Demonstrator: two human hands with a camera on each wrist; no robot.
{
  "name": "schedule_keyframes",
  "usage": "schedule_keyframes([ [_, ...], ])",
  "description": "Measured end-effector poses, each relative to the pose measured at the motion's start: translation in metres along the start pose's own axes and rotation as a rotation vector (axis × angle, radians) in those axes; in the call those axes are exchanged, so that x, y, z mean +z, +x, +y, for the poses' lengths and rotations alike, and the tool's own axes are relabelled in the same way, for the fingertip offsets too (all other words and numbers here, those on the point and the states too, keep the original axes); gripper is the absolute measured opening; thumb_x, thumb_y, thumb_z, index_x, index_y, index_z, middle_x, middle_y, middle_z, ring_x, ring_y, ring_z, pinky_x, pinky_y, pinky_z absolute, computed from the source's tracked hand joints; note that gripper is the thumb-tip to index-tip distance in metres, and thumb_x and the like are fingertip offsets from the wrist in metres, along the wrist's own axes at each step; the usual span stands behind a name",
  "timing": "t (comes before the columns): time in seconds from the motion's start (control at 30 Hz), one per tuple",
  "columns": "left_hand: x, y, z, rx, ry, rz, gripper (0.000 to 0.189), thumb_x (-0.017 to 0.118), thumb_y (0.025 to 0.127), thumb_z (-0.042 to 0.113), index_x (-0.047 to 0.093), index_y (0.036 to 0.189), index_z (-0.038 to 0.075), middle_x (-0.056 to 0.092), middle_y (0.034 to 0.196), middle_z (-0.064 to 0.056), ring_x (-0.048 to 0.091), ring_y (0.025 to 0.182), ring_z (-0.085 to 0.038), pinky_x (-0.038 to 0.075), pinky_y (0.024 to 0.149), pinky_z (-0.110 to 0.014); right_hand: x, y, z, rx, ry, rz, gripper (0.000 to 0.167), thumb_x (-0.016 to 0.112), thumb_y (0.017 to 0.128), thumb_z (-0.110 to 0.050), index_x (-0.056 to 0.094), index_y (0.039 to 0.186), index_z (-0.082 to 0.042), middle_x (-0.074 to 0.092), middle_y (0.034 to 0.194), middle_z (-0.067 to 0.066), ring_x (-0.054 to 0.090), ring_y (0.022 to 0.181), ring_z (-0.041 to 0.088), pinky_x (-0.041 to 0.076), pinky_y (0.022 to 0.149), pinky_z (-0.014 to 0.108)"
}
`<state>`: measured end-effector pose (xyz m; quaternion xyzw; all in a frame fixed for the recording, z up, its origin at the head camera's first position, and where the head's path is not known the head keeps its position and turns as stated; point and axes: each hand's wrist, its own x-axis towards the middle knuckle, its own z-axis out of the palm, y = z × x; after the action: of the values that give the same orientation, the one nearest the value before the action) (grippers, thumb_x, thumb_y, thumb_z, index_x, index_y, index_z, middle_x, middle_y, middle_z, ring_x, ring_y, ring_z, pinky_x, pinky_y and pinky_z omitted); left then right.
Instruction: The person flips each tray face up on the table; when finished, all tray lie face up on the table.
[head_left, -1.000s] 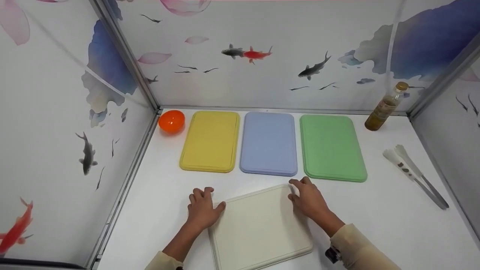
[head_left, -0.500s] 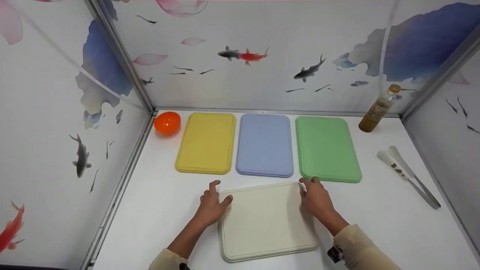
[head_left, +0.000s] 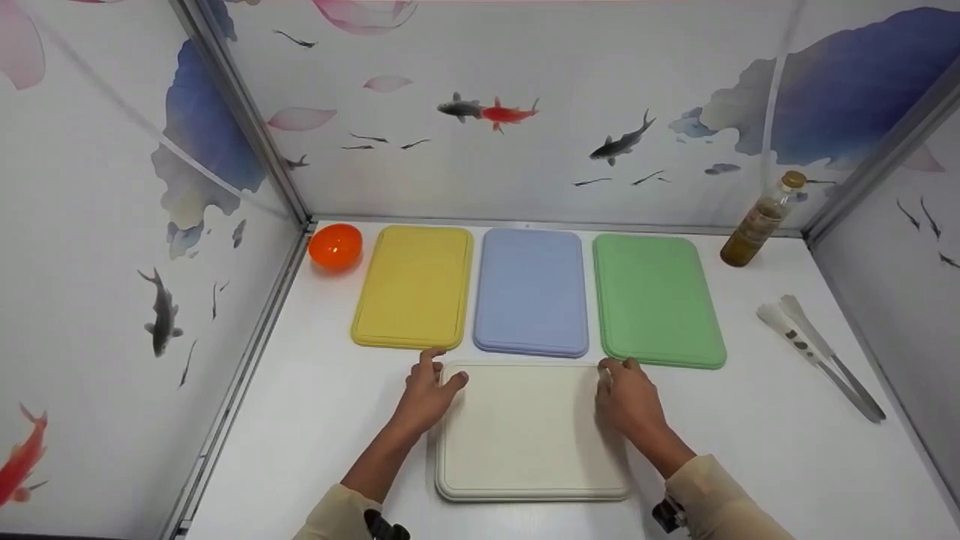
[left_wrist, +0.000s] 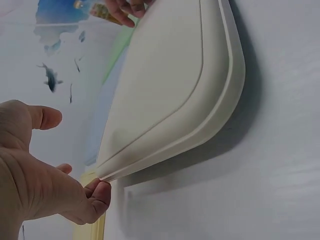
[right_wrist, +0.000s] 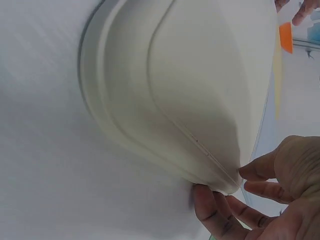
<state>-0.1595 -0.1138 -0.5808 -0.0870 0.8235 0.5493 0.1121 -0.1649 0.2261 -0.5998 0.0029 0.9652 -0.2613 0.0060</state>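
A cream cutting board lies lengthwise across the near table, its long edges level with the head view. My left hand is at its far left corner; in the left wrist view the fingertips touch the corner's edge while the thumb stands raised away from it. At the far right corner my right hand pinches the board, thumb on the top face and fingers along the outer edge. A shadow falls across the board's right side.
Behind it, yellow, blue and green cutting boards lie in a row. An orange bowl sits back left. An oil bottle stands back right, with tongs in front of it. Printed panels wall the table.
The cream board has turned from slanted to straight and shifted away from me, its left end swinging farthest. My left hand has moved forward and right with it; the right hand stays at its corner.
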Motion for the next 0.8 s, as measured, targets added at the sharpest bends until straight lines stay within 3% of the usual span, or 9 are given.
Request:
schedule_keyframes([
  [0.13,-0.007,0.002,0.012,0.029,-0.023,0.009,0.066,0.074,0.103,0.031,0.047,0.159,0.008,0.051,0.152,-0.025,0.049,0.145,-0.041,0.044,0.118,-0.062,0.0,-0.001,-0.002,0.011,0.003,-0.006,0.037,0.07,0.104,-0.018,0.07,0.133,0.005,0.069,0.121,0.032,0.072,0.106,0.048,0.058,0.091,0.065],
  [0.33,-0.018,0.001,0.03,0.145,-0.046,0.013,0.058,0.073,0.105,0.029,0.052,0.156,0.01,0.053,0.151,-0.021,0.049,0.138,-0.036,0.041,0.117,-0.058,0.002,-0.003,-0.006,0.001,0.022,0.003,0.044,0.074,0.105,-0.029,0.071,0.134,0.004,0.069,0.124,0.033,0.071,0.111,0.052,0.058,0.092,0.067],
  [0.53,-0.028,-0.004,0.052,0.247,-0.115,0.005,0.054,0.069,0.109,0.028,0.051,0.158,0.015,0.054,0.156,-0.016,0.048,0.144,-0.035,0.037,0.123,-0.058,0.003,-0.003,-0.008,-0.002,0.064,-0.009,0.051,0.074,0.106,-0.036,0.071,0.138,0.003,0.07,0.13,0.033,0.07,0.116,0.054,0.057,0.095,0.067],
  [0.8,-0.035,-0.015,0.081,0.41,-0.176,-0.07,0.052,0.063,0.112,0.031,0.047,0.162,0.028,0.05,0.167,-0.003,0.042,0.156,-0.033,0.033,0.128,-0.058,0.007,-0.004,-0.014,-0.006,0.171,-0.023,0.05,0.07,0.11,-0.038,0.07,0.14,0.002,0.074,0.115,0.02,0.074,0.094,0.029,0.06,0.078,0.048],
])
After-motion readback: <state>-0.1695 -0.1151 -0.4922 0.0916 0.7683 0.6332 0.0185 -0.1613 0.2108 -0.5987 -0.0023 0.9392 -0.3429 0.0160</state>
